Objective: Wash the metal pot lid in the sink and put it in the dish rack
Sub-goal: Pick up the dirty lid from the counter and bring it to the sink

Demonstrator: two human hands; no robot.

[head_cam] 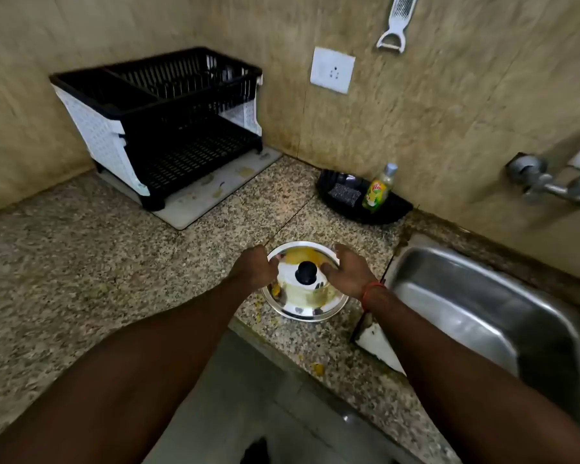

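1. The metal pot lid [304, 285] lay knob-up on the speckled stone desk [114, 269], near its front edge and just left of the sink [489, 306]. It was not in the basin and not in the dish rack [168, 122].

2. Yellow food residue smeared the lid's top, and a few yellow crumbs lay on the desk around it. Judging by that, washing had not begun.

3. The left hand [253, 266] sat at the lid's left rim with its fingers curled there. The right hand [347, 272] sat at the right rim, thumb reaching in towards the black knob [306, 272]. Both hands touched or nearly touched the lid, but I could not tell whether either had closed into a firm hold; the lid appeared to rest flat on the desk.

4. So the task stood at its very start: the hands were taking hold of the lid, and nothing after that was done.

5. Still to do, as I judged it: lift the lid, carry it right into the sink, soap and scrub it, rinse it, then carry it left and back to the dish rack.

6. The soap bottle [379, 192] and a scrubber [344, 193] sat in a black tray [395, 209] against the wall, behind the lid. The tap [549, 182] stuck out from the wall above the sink; no water was visible. The rack stood well apart at the back left, and both tiers looked bare.
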